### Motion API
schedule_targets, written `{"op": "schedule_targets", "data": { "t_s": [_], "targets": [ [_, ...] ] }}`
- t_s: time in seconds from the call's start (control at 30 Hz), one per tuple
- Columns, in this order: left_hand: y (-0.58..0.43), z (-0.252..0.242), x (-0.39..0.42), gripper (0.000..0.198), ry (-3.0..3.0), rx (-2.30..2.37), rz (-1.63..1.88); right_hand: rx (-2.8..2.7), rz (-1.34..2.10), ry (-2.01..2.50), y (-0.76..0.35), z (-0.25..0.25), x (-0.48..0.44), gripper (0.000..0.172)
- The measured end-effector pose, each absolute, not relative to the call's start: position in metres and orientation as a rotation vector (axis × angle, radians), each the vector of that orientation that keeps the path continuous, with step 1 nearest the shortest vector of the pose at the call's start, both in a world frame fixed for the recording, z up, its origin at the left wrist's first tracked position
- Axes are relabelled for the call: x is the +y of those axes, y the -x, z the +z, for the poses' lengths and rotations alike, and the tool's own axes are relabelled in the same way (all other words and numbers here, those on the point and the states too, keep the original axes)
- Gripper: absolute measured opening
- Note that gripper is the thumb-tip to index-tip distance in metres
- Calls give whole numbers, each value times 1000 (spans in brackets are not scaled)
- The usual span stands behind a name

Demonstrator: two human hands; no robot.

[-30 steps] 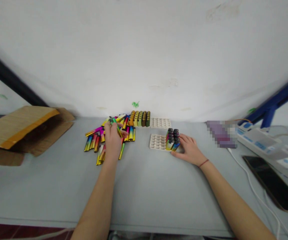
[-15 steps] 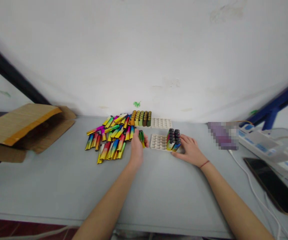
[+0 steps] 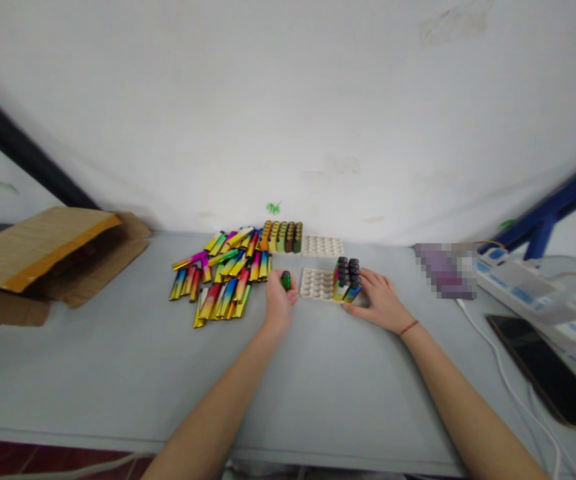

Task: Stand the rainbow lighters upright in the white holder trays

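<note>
My left hand (image 3: 281, 300) is closed around a green lighter (image 3: 286, 280), whose top end shows above the fingers. Just right of it lies a white holed tray (image 3: 317, 285). Several lighters with black tops (image 3: 347, 279) stand upright in the tray's right part. My right hand (image 3: 381, 303) rests around that right end, thumb at the front edge and fingers along the far side, gripping the tray. A pile of shiny multicoloured lighters (image 3: 225, 273) lies left of my left hand.
Behind the pile stands a block of upright gold-topped pieces (image 3: 283, 237), beside a second white tray (image 3: 323, 246). An open cardboard box (image 3: 63, 247) lies at the left. On the right are a phone (image 3: 548, 370), a white cable (image 3: 498, 360) and a power strip (image 3: 528, 290).
My left hand has shifted slightly right and down, turning the green lighter so its end faces me. The right hand keeps its place at the tray.
</note>
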State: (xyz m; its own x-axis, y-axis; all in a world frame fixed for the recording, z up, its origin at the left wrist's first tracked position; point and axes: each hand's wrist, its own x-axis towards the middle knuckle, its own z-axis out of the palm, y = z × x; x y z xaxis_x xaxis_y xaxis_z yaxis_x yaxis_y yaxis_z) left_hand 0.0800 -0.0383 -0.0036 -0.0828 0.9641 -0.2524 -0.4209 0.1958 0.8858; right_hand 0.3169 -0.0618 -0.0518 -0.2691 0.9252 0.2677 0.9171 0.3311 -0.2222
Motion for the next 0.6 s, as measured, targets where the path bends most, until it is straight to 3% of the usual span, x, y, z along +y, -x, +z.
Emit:
{"op": "schedule_targets", "data": {
  "t_s": [0.6],
  "targets": [
    [-85,-2,-42,44,-595,1113,1268,-2249,70,1629,-317,-52,-61,72]
  ]
}}
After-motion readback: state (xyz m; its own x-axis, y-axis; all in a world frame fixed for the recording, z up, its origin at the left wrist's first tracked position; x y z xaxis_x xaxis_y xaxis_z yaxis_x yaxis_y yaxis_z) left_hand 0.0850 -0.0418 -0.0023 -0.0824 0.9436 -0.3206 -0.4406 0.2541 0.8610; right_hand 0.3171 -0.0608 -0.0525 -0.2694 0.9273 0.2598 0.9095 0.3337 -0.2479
